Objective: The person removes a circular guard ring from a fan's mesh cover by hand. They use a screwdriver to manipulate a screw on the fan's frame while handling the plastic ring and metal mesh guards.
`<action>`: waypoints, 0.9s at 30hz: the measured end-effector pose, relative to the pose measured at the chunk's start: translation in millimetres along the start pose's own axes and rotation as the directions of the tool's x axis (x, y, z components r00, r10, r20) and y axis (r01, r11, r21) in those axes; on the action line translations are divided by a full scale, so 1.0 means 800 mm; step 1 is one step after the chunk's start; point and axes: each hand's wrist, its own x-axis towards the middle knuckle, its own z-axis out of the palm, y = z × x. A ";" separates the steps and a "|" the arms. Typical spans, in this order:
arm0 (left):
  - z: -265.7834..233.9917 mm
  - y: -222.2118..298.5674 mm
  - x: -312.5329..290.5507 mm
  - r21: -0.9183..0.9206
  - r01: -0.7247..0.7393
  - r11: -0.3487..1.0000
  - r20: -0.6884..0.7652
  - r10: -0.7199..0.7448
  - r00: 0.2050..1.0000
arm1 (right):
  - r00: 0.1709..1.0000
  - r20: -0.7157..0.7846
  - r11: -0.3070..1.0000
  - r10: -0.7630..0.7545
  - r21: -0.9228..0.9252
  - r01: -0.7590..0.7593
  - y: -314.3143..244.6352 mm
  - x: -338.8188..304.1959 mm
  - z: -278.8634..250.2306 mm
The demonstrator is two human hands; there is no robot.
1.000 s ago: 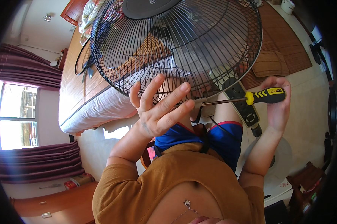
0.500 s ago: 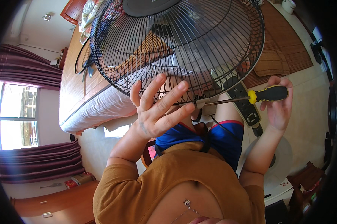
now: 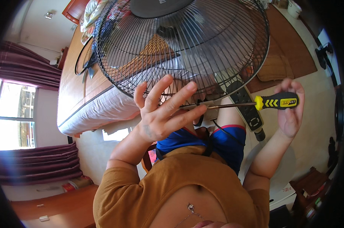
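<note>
A fan's black wire guard (image 3: 217, 41) with a dark round centre cap (image 3: 160, 7) fills the upper middle. My left hand (image 3: 160, 110) is at the guard's lower rim, its fingers spread and stretched out over the wires. In my right hand (image 3: 292, 117) is a screwdriver (image 3: 280, 102) with a black and yellow handle. Its metal shaft lies nearly level along the lower rim, pointing left toward my left thumb. The tip is hidden by that thumb and the rim, so what it touches cannot be made out.
A bed (image 3: 75, 95) with a mat and white side stretches behind the fan at left. Below the guard's right side is a grey panel with black parts (image 3: 250, 114). A brown mat (image 3: 293, 49) covers floor at far right. A wooden cabinet (image 3: 61, 205) stands at lower left.
The screwdriver handle has turned, showing its yellow marks, and has shifted slightly right with my right hand. My left thumb has shifted right along the rim.
</note>
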 end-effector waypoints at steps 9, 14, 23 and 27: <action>-0.011 -0.007 0.005 -0.171 -0.009 0.985 -0.058 -0.001 0.998 | 0.998 -0.017 0.997 0.061 0.037 -0.060 0.011 -0.001 0.001; -0.024 -0.012 0.002 -0.180 -0.039 0.983 -0.079 0.025 0.997 | 0.990 0.118 0.996 0.081 -0.042 -0.076 0.012 -0.009 -0.062; 0.006 -0.018 -0.011 -0.250 -0.134 0.959 -0.257 0.068 0.964 | 0.993 0.119 0.999 0.001 -0.043 0.004 -0.005 -0.006 -0.010; 0.020 -0.016 -0.007 -0.222 -0.142 0.965 -0.399 0.043 0.916 | 0.958 -0.006 0.913 0.286 -0.301 -0.274 -0.012 -0.007 -0.058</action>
